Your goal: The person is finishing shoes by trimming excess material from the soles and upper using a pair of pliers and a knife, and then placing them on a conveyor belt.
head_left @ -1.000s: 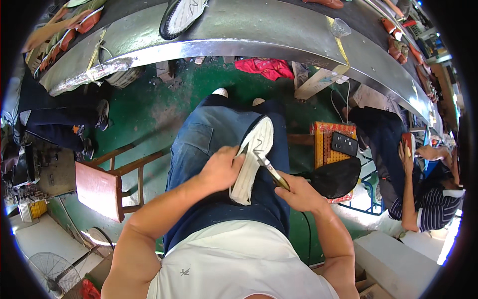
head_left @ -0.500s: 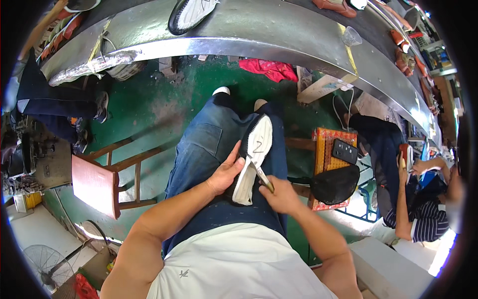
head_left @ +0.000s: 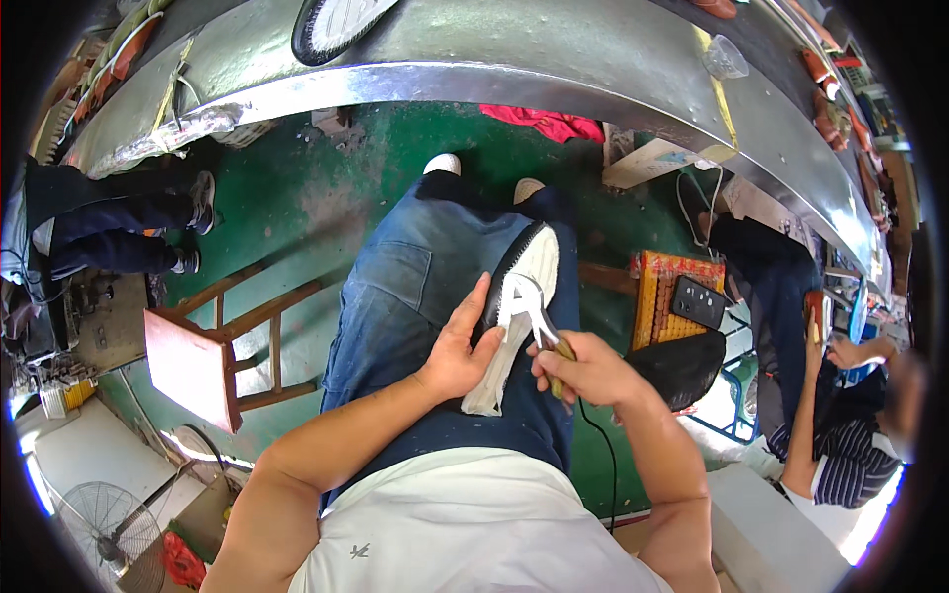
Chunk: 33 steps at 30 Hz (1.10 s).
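Over green floor (head_left: pixel 272 198), hands (head_left: pixel 457 363) pinch shoe (head_left: pixel 505 364) (left), pliers (head_left: pixel 541 322) (right), shirt (head_left: pixel 460 519) showing apparent logo (head_left: pixel 360 551).

Centre: elongated shoe (head_left: pixel 542 265), sole off-white, edge black with pale stitch marks; metal pincers (head_left: pixel 540 327), head silver, handles olive-yellow; denim trousers (head_left: pixel 390 272), faded blue to navy. Lower centre: white fabric shirt (head_left: pixel 465 519), small grey motif. Top: silver-grey metal desk (head_left: pixel 544 44). Upper centre: crumpled pinkish-red cloth (head_left: pixel 544 121); green floor (head_left: pixel 267 188), grey scuffs. Left: reddish-brown wooden stool (head_left: pixel 193 368). Right: dark fabric top (head_left: pixel 850 469), white stripes.
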Each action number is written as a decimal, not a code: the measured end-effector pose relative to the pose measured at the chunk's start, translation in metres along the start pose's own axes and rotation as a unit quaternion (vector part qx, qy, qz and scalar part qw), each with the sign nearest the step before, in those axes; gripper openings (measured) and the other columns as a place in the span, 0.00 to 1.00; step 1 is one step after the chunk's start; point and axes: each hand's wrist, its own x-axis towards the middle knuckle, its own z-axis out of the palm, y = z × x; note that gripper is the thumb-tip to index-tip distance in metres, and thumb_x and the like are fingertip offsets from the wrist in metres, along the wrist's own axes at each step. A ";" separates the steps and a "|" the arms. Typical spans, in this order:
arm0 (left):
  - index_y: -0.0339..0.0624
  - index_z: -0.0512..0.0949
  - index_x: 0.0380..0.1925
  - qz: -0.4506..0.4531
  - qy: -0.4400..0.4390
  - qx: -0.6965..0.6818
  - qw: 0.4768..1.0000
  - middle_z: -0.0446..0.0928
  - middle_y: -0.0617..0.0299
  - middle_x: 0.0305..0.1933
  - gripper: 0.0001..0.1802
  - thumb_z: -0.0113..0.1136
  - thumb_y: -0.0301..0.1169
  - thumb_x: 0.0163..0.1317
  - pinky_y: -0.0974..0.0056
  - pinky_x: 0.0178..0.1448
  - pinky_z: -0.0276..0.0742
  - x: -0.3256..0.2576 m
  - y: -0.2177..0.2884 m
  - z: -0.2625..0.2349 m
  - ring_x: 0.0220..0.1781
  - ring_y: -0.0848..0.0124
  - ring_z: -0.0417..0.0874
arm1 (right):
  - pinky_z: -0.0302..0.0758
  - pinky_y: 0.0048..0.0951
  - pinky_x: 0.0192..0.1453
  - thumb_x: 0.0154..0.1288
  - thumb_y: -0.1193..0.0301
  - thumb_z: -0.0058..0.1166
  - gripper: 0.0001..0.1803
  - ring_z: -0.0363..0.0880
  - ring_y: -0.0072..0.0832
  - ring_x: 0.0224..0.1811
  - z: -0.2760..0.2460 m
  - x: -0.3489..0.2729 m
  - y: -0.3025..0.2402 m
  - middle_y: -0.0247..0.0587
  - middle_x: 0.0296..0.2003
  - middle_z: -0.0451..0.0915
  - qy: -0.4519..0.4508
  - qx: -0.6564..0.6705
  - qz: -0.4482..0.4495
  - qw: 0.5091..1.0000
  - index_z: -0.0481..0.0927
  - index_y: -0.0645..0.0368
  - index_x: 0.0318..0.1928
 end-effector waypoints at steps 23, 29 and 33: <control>0.64 0.63 0.75 0.067 -0.064 0.252 0.963 0.66 0.27 0.68 0.32 0.53 0.32 0.71 0.45 0.57 0.83 0.015 0.021 -0.015 0.54 0.33 0.82 | 0.76 0.52 0.44 0.81 0.56 0.42 0.25 0.82 0.59 0.35 -0.021 0.029 -0.029 0.61 0.30 0.82 0.177 -0.397 -0.124 0.892 0.76 0.69 0.39; 0.42 0.47 0.79 0.023 0.036 0.203 0.978 0.57 0.27 0.75 0.43 0.57 0.36 0.70 0.48 0.61 0.81 -0.002 0.010 -0.006 0.56 0.30 0.79 | 0.75 0.56 0.45 0.80 0.54 0.43 0.26 0.80 0.63 0.38 -0.012 0.016 -0.032 0.65 0.32 0.81 0.172 -0.368 -0.115 0.906 0.75 0.69 0.38; 0.31 0.36 0.79 -0.077 -0.032 0.208 0.975 0.50 0.29 0.79 0.51 0.60 0.37 0.70 0.52 0.71 0.72 -0.009 0.000 -0.009 0.69 0.34 0.73 | 0.75 0.56 0.45 0.79 0.55 0.46 0.23 0.81 0.61 0.38 0.028 0.013 0.010 0.63 0.31 0.82 0.186 -0.456 -0.178 0.852 0.75 0.66 0.38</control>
